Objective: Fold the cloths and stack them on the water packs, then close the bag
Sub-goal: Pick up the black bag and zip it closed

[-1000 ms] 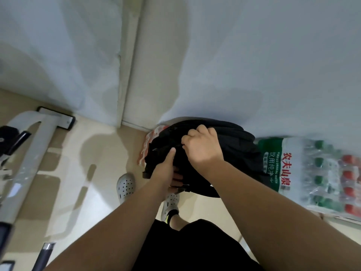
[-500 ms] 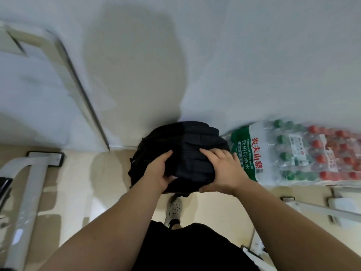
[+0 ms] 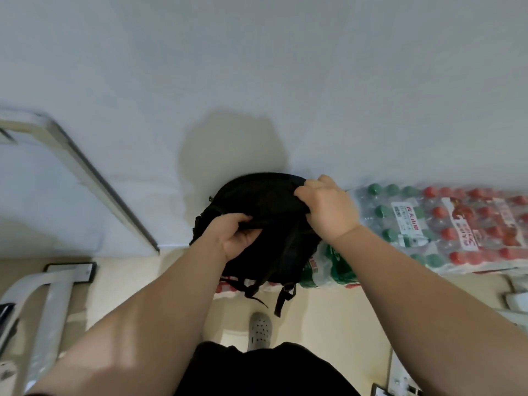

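Observation:
A black backpack [image 3: 265, 212] rests against the white wall, on top of shrink-wrapped water packs [image 3: 445, 224]. My left hand [image 3: 237, 235] grips the fabric on the bag's near left side. My right hand [image 3: 328, 210] is closed on the fabric at the bag's upper right edge. Two black straps [image 3: 281, 298] dangle below the bag. More water packs [image 3: 328, 270] show under the bag's lower right. No cloths are visible; whether the bag's zipper is closed cannot be told.
A white door frame [image 3: 94, 178] slants at the left. A white metal frame [image 3: 48, 298] with a black-edged foot stands on the beige floor at lower left. My foot in a grey clog [image 3: 260, 330] is below the bag.
Both hands shifted from pressing flat on the bag's front to pinching its fabric; the right hand rose to the upper right edge. The bag now sits higher, straps hanging.

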